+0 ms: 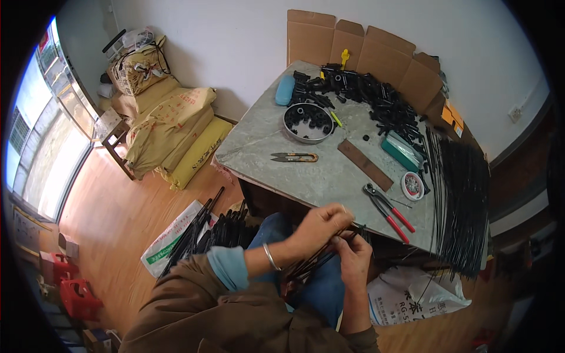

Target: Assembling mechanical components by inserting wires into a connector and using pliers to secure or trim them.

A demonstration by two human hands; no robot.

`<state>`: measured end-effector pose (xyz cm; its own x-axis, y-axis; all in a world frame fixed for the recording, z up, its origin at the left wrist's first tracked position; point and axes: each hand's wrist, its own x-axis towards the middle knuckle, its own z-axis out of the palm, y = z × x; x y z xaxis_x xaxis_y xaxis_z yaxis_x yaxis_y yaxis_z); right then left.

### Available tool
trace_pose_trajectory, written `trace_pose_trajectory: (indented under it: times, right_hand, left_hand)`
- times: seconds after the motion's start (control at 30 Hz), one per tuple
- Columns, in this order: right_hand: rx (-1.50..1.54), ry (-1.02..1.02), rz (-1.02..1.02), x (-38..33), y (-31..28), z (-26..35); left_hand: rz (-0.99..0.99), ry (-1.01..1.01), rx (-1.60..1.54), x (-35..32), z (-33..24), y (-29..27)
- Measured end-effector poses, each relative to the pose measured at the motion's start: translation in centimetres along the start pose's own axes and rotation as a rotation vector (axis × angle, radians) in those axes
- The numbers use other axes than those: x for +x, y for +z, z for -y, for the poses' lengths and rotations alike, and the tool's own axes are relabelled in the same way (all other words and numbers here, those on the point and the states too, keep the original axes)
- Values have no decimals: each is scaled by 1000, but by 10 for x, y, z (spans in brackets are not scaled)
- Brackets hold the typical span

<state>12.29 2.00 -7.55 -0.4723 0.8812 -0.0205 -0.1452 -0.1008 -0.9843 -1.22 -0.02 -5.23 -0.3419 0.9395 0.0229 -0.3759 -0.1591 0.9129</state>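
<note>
The grey table (pixel 253 141) stands ahead of the person, who sits close at its front edge. Left of the table are piled tan and yellow sacks (pixel 170 126); along its back stands a folded cardboard sheet (pixel 374 50). A long bundle of thin black rods (pixel 465 206) lies on the table's right side, and a heap of black parts (pixel 382 97) spreads across its back half.

The left hand (pixel 323 226), a silver bangle (pixel 271 257) at its wrist, is just before the table's front edge. Its forearm slants up and rightward, back of the hand uppermost, fingers curled and fingertips brought together. The right hand (pixel 355 256) is just beside it, slightly nearer the body; its forearm rises steeply, fingers bent, thumb angled toward the left hand.

Both hands pinch at thin black strands (pixel 321 257), which lie between the table's front edge and the lap; how many each hand grips cannot be told.

Left of the table's middle sits a round pan (pixel 306 139) of black pieces. Red-handled pliers (pixel 388 213) lie near the table's front right, snips (pixel 294 157) near its front left.
</note>
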Motion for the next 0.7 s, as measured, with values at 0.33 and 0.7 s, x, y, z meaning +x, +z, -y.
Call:
trace_pose_trajectory:
  times: [0.33,0.7]
  right_hand:
    - [119,40,91,22,0,-1]
    - [156,145,78,39,-13,-5]
  left_hand:
    - [179,554,1449,232,-24,-101]
    - [35,405,1055,209,-41,-69]
